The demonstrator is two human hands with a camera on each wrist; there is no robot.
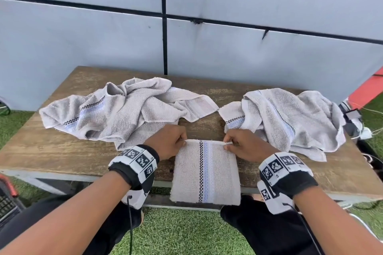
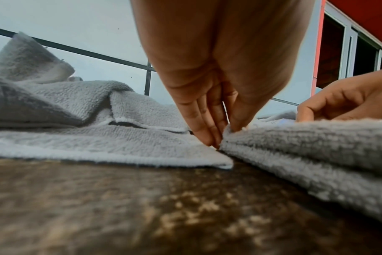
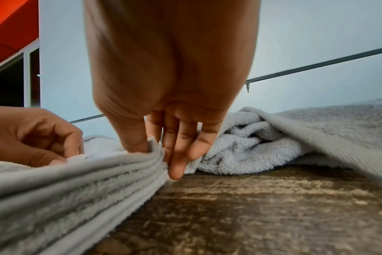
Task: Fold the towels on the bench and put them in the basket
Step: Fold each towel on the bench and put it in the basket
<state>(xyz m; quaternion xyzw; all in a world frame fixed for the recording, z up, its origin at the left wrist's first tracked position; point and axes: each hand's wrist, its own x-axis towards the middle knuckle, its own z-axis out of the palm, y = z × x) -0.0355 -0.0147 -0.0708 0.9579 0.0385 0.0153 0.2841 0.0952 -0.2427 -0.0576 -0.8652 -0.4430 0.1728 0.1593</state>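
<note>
A grey folded towel (image 1: 206, 172) with a checked and blue stripe lies at the wooden bench's (image 1: 62, 151) front edge, its near end hanging over. My left hand (image 1: 173, 143) pinches its far left corner, thumb on top and fingers (image 2: 204, 124) against the stacked layers (image 2: 305, 146). At the far right corner my right hand (image 1: 238, 145) pinches the layers (image 3: 76, 181) between thumb and fingers (image 3: 179, 155). Two crumpled grey towels lie behind: one at left (image 1: 124, 109), one at right (image 1: 290, 116). A dark basket (image 1: 8, 201) shows at the lower left edge.
A pale panelled wall (image 1: 186, 27) stands right behind the bench. Green artificial turf (image 1: 182, 232) covers the ground. Cables and small white devices (image 1: 356, 122) hang off the bench's right end. My dark-clothed knees sit under the front edge.
</note>
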